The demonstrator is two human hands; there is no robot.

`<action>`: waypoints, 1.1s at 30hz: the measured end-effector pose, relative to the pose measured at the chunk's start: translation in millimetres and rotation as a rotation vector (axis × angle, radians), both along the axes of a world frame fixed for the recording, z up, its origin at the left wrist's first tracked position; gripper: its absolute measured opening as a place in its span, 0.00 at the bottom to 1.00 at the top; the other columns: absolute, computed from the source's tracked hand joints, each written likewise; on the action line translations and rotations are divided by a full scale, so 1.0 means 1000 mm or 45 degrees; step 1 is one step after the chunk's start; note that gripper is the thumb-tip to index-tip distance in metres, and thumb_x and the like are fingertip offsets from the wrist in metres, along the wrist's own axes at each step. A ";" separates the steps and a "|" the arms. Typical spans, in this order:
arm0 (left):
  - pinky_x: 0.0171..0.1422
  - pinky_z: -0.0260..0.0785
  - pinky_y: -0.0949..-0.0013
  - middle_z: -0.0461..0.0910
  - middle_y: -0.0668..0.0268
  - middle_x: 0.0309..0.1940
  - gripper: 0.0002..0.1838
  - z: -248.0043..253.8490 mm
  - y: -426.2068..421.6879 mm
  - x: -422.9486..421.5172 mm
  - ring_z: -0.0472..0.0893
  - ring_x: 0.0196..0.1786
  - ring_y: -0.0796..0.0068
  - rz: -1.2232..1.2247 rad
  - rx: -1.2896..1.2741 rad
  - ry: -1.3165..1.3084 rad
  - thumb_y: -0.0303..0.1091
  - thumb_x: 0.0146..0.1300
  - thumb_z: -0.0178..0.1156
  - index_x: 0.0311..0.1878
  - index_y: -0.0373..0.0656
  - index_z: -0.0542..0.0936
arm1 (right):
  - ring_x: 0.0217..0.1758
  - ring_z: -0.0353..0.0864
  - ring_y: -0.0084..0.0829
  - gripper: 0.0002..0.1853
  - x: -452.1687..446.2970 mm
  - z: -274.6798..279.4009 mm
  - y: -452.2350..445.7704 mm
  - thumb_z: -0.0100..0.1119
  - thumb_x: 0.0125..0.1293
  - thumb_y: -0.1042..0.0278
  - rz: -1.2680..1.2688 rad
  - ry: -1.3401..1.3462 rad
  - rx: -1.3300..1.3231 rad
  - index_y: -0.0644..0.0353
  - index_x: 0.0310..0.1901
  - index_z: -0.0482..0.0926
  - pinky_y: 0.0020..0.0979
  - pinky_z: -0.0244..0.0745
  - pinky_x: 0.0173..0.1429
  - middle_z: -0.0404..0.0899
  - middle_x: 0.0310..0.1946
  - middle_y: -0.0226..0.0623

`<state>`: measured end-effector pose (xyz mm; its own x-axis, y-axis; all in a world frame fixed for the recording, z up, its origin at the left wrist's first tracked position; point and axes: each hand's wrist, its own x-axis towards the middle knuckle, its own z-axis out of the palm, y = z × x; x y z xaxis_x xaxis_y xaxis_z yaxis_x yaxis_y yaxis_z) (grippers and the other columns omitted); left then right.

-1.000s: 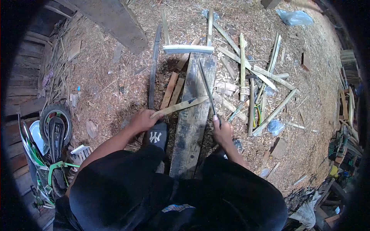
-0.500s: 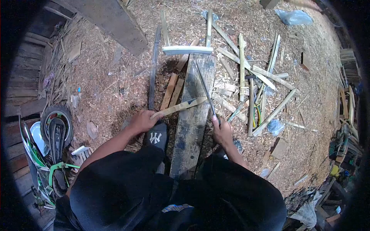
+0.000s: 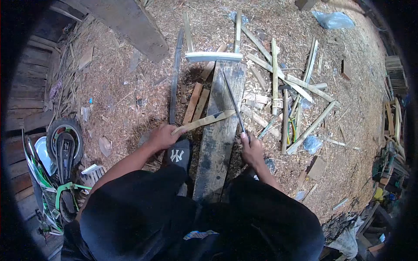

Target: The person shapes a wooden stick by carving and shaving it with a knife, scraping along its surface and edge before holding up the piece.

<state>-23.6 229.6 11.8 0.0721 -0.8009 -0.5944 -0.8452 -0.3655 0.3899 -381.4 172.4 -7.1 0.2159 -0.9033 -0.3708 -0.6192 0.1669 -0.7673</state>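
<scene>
My left hand [image 3: 163,136] is closed round the near end of a flat pale wood strip [image 3: 203,122], whose far end lies across the long worn plank [image 3: 214,152]. A long, narrow dark blade [image 3: 232,97] has its handle in my right hand [image 3: 252,150]. It slants up and to the left over the plank, its edge close to or touching the strip's far end; contact cannot be made out. At the plank's far end a pale grooved bar [image 3: 214,56] lies crosswise.
Several wood strips [image 3: 274,74] lie crossed on the shavings at the right. A bicycle or toy motorbike [image 3: 64,150] is at the left. A dark beam [image 3: 130,26] juts in at the top left. Plastic bags [image 3: 333,20] lie around. A capped foot [image 3: 178,155] shows beside the plank.
The blade's tip has shifted slightly left on the plank. Both hands keep their holds, and the strip stays nearly in the same place.
</scene>
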 end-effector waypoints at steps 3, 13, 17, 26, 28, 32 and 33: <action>0.38 0.74 0.49 0.82 0.48 0.26 0.25 0.001 0.000 -0.004 0.85 0.31 0.46 -0.059 -0.162 -0.076 0.57 0.71 0.60 0.40 0.41 0.87 | 0.24 0.75 0.46 0.29 -0.006 0.010 0.000 0.51 0.78 0.43 -0.018 -0.011 0.021 0.67 0.33 0.77 0.45 0.71 0.35 0.72 0.18 0.48; 0.34 0.73 0.50 0.81 0.52 0.21 0.25 -0.001 0.001 -0.016 0.83 0.26 0.51 -0.087 -0.157 0.031 0.56 0.72 0.61 0.38 0.40 0.88 | 0.21 0.69 0.31 0.29 -0.023 -0.037 0.017 0.43 0.83 0.46 0.017 -0.083 -0.105 0.64 0.30 0.73 0.38 0.64 0.29 0.69 0.17 0.36; 0.33 0.73 0.51 0.81 0.53 0.20 0.24 0.005 0.006 -0.018 0.83 0.25 0.54 -0.015 -0.204 0.042 0.56 0.71 0.62 0.39 0.41 0.88 | 0.22 0.66 0.30 0.29 -0.043 -0.059 0.012 0.45 0.82 0.46 -0.138 -0.475 0.525 0.65 0.29 0.71 0.38 0.64 0.30 0.68 0.17 0.35; 0.34 0.73 0.51 0.81 0.52 0.21 0.24 0.006 0.009 -0.023 0.84 0.25 0.55 0.127 -0.126 0.118 0.56 0.72 0.62 0.43 0.41 0.88 | 0.20 0.67 0.30 0.30 -0.014 -0.009 -0.002 0.52 0.78 0.44 -0.128 -0.216 0.102 0.65 0.25 0.73 0.40 0.65 0.29 0.67 0.15 0.33; 0.34 0.73 0.52 0.81 0.52 0.21 0.24 0.001 0.007 -0.028 0.84 0.25 0.56 0.121 -0.118 0.104 0.56 0.72 0.62 0.44 0.41 0.88 | 0.19 0.65 0.25 0.30 -0.020 -0.008 -0.005 0.51 0.79 0.43 -0.341 -0.674 0.629 0.60 0.24 0.73 0.35 0.62 0.26 0.67 0.15 0.27; 0.39 0.76 0.46 0.83 0.53 0.23 0.26 0.009 0.006 -0.032 0.86 0.32 0.46 0.147 -0.067 0.066 0.62 0.70 0.59 0.39 0.47 0.89 | 0.16 0.63 0.20 0.29 -0.028 -0.035 -0.008 0.49 0.79 0.41 -0.116 -0.224 0.244 0.56 0.25 0.71 0.29 0.57 0.21 0.65 0.16 0.24; 0.39 0.76 0.46 0.83 0.53 0.23 0.26 0.007 0.008 -0.031 0.86 0.32 0.46 0.151 -0.066 0.067 0.62 0.70 0.59 0.39 0.47 0.89 | 0.17 0.65 0.21 0.28 -0.029 -0.007 -0.014 0.49 0.80 0.44 -0.270 -0.610 0.699 0.57 0.25 0.71 0.30 0.59 0.23 0.66 0.16 0.25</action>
<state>-54.6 237.8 18.7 0.1380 -0.8186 -0.5576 -0.7750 -0.4398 0.4538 -410.2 158.1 -13.6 0.3087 -0.6562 -0.6885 -0.1514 0.6808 -0.7167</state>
